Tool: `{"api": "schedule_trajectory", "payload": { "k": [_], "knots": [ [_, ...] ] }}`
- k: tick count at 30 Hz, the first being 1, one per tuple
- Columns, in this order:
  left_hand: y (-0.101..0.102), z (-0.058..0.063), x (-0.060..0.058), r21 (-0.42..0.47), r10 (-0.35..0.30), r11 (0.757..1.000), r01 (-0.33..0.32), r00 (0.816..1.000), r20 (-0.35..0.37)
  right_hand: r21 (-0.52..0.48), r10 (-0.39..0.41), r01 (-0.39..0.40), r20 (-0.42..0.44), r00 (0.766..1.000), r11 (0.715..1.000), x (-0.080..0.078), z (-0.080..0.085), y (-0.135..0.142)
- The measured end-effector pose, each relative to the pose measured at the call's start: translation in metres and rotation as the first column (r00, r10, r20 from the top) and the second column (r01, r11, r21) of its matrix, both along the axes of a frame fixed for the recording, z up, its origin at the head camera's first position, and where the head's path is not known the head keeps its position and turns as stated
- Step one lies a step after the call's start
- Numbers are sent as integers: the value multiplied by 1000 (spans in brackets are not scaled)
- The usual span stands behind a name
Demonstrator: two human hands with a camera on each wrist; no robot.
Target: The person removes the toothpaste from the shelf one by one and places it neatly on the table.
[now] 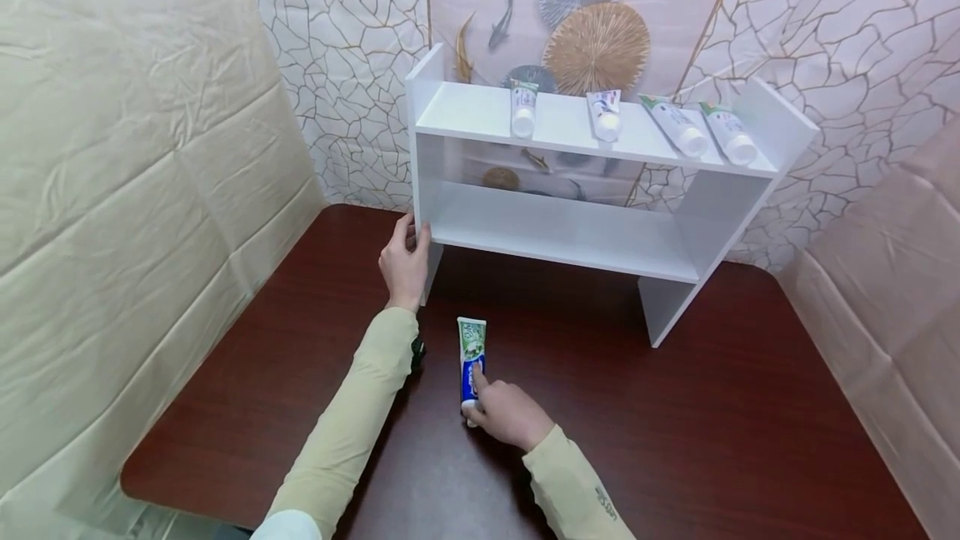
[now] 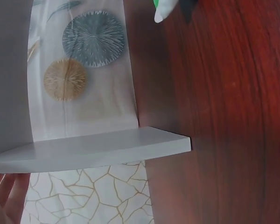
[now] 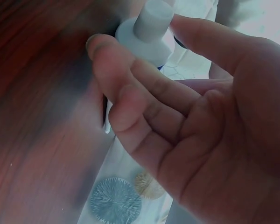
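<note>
A blue, green and white toothpaste tube [image 1: 472, 340] is at the tabletop in front of the shelf, its crimped end toward the shelf. My right hand [image 1: 512, 413] holds it near the cap end, index finger laid along the printed side. In the right wrist view the thumb touches the white cap [image 3: 154, 21], with the other fingers curled on the opposite side. My left hand [image 1: 405, 267] grips the left side panel of the white shelf [image 1: 555, 227] by its front edge. In the left wrist view its fingers [image 2: 14, 196] lie against the panel's outer face.
Several toothpaste tubes lie on the upper board, including a white one [image 1: 523, 111] at left and a green-and-white one [image 1: 729, 136] at right. The shelf stands at the back of the dark red-brown table [image 1: 712, 440]. Fabric-covered walls [image 1: 150, 148] surround the table.
</note>
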State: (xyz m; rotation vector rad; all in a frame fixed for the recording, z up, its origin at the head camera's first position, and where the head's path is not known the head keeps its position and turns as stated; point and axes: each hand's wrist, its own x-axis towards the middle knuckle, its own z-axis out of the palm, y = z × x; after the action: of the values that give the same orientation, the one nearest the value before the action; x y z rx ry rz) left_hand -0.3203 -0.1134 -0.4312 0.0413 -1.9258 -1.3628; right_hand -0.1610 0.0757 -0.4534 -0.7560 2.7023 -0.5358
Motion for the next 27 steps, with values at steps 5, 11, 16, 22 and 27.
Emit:
{"api": "schedule_trajectory", "payload": {
  "k": [5, 11, 16, 22, 27],
  "knots": [
    [0, 0, -3, 19, -94, 995, 94, 995, 17, 9, 9, -9, -3, 1000, 1000, 1, 1, 1],
    [-1, 6, -14, 63, -206, 976, 207, 978, -22, 10, 34, -34, -20, 999, 999, 2, 1, 2],
    [-1, 5, -16, 90, -258, 962, 257, 966, -8, 10, 42, -41, -27, 999, 999, 2, -1, 2],
    [4, 19, 5, 91, -252, 963, 253, 967, -18, 12, 52, -52, -16, 999, 999, 0, 0, 2],
    [6, 21, 11, 84, -247, 965, 247, 969, -17, 14, 53, -53, 31, 998, 998, -3, 3, 5]
  ]
}}
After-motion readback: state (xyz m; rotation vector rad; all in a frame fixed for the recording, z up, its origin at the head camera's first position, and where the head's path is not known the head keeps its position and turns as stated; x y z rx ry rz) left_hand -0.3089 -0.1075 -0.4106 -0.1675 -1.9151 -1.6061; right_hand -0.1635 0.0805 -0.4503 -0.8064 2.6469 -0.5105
